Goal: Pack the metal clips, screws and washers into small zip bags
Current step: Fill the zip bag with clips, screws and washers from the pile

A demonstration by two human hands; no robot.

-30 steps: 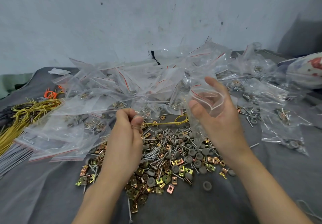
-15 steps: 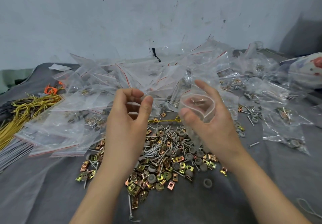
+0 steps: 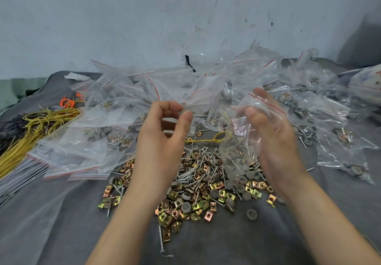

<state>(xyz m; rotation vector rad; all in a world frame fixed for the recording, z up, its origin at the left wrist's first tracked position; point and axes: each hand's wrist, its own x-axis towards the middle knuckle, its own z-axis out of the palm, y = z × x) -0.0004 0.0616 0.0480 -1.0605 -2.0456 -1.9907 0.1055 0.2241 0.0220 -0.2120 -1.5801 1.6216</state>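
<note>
The right hand [image 3: 276,141] has its grip around a small, partly filled zip bag [image 3: 241,141], thumb in front and fingers behind; the left hand [image 3: 162,137] is just beside it, its grip loosely curled and empty; loose clips [image 3: 174,194], screws [image 3: 189,174] and washers [image 3: 185,206] lie heaped on the bench [image 3: 61,223] under both hands.

Right hand [image 3: 276,141] & its zip bag [image 3: 239,137] are blurred; contents can't be told. Clip pile [image 3: 198,198] partly hidden by left hand [image 3: 162,141]; forearms [image 3: 123,223] cut off at btm edge.

Both hands raised
Left hand [image 3: 162,141] is held loosely curled — a zip bag [image 3: 268,105] is pinched in the right hand [image 3: 276,141].
</note>
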